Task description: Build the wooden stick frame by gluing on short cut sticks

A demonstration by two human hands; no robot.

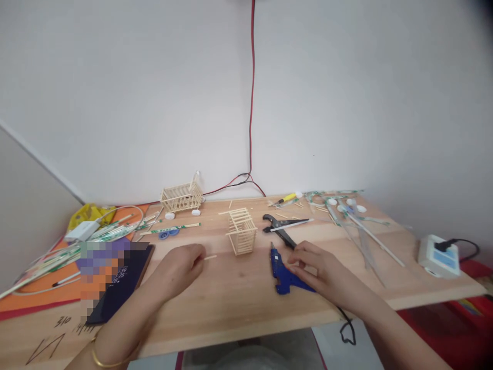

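My left hand [181,270] is closed above the middle left of the table, and a short thin wooden stick [210,257] sticks out from its fingertips. Over a blue glue gun [283,277] lying on its side, my right hand [318,270] hovers with fingers apart and slightly curled; contact with the handle is unclear. The glue gun's nozzle points away from me. Between the hands and farther back stands a small box-shaped frame of wooden sticks [242,234]. Black pliers [283,234] lie behind the glue gun, with a pale stick [290,224] across them.
At the back left is a longer stick-built cart [181,198] by white discs. A dark phone or tablet [123,282] lies left, beside orange paper [69,288] and wrapped sticks. A yellow-handled knife [287,198], plastic strips and a white power socket [439,256] are right.
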